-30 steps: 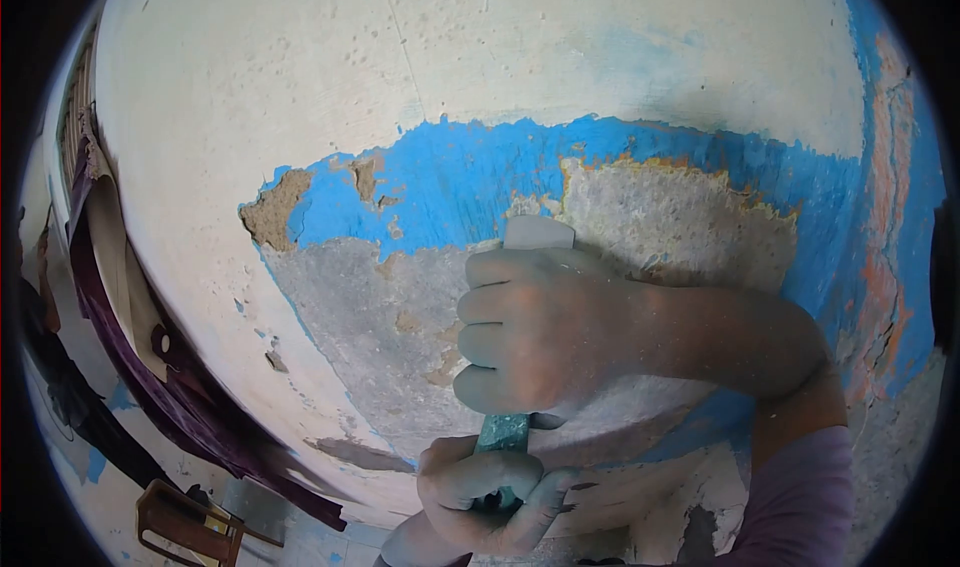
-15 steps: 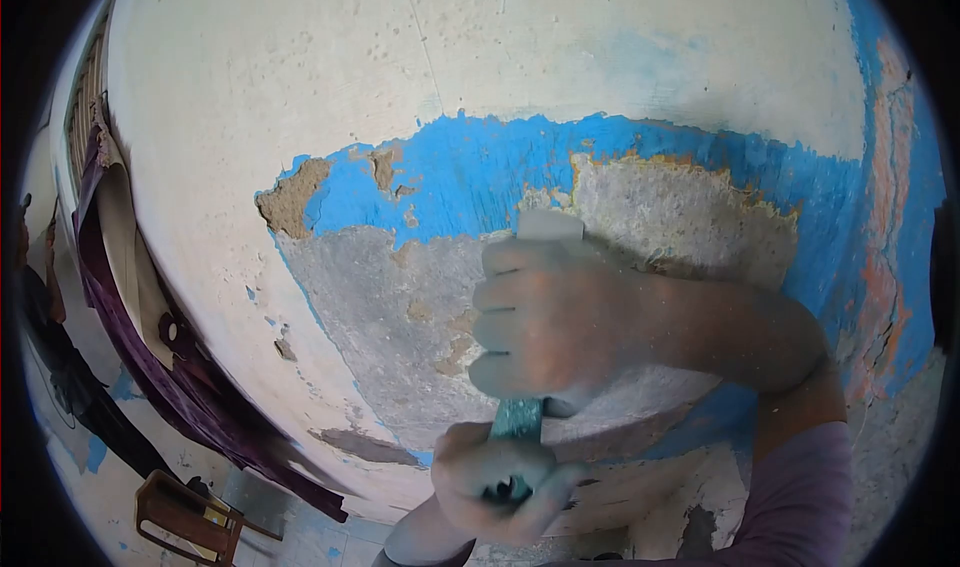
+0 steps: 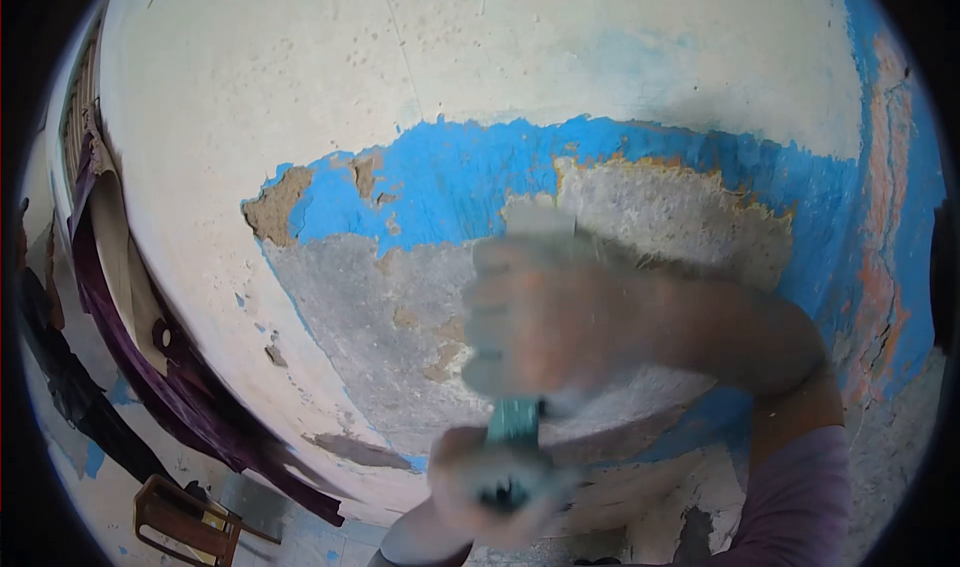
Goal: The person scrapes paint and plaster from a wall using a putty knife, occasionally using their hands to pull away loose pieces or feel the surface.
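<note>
Both my hands are wrapped round a scraper with a teal handle and a flat pale blade. My right hand is closed on the upper part, just below the blade, and is smeared by motion. Below it my left hand grips the lower end of the handle, also blurred. The blade lies against the wall at the lower edge of the blue paint band, beside a bare rough patch. Grey bare plaster spreads to the left of my hands.
Cream wall rises above the blue band. A cracked corner with pinkish plaster is at the right. Purple curtain hangs at the left, with a wooden chair below it and dark cloth beyond.
The view has shifted slightly, so the wall sits further left. My hands and the scraper have moved a little upward along the wall and look more blurred. Both hands keep their grip.
</note>
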Tool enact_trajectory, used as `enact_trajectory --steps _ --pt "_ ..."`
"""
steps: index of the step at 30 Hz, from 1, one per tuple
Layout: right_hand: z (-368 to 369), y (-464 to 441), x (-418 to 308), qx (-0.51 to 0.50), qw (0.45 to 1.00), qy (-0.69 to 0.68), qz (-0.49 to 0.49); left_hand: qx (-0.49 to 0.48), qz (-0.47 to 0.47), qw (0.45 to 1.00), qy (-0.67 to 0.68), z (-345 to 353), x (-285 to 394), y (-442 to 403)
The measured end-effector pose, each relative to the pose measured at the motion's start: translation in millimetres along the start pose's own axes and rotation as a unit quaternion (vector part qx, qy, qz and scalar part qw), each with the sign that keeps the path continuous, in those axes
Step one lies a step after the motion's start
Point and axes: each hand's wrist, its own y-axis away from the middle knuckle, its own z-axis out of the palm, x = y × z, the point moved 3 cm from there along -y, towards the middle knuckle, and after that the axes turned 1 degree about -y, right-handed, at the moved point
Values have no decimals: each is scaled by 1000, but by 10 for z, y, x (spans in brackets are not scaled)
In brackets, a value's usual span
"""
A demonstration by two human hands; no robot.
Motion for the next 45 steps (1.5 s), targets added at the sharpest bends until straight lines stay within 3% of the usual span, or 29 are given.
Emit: enact_trajectory --steps 3,4,6,8,10,12,17,21,24,33,35,40,42,45 --pt "-56 -10 -36 -29 999 -31 32 -33 90 995 38 2 53 16" --pt "-25 2 -4 -28 998 -33 34 -34 87 995 38 14 -5 30" --pt "32 25 61 -4 999 33 2 1 -24 1000 11 29 -126 43" --pt "33 22 -26 14 1000 -4 -1 2 -6 1000 6 16 7 31" --pt "-55 -16 11 31 999 -39 -12 -60 67 994 57 6 76 -10" --pt "-81 -9 92 -82 996 39 16 -7 -9 999 31 18 -108 -37" --pt "-89 0 45 -9 999 -28 21 -43 64 996 55 -5 184 -32" --pt "-27 3 77 67 997 -20 -19 -11 39 999 31 47 -10 -13" --pt "-147 -12 -14 -14 1000 -21 13 -22 70 997 -3 37 171 -33" --pt "-175 -17 65 1 1000 -12 10 -20 90 996 18 59 66 -76" --pt "-123 1 72 -7 1000 3 19 19 115 993 8 86 -41 -51" --pt "-167 -23 48 7 1000 -11 20 -12 117 993 -3 93 88 -71" --pt "-116 -12 180 -29 998 49 27 70 76 995 4 137 -103 -141" --pt "-191 -21 37 -20 999 12 33 30 108 994 -8 55 103 -77"
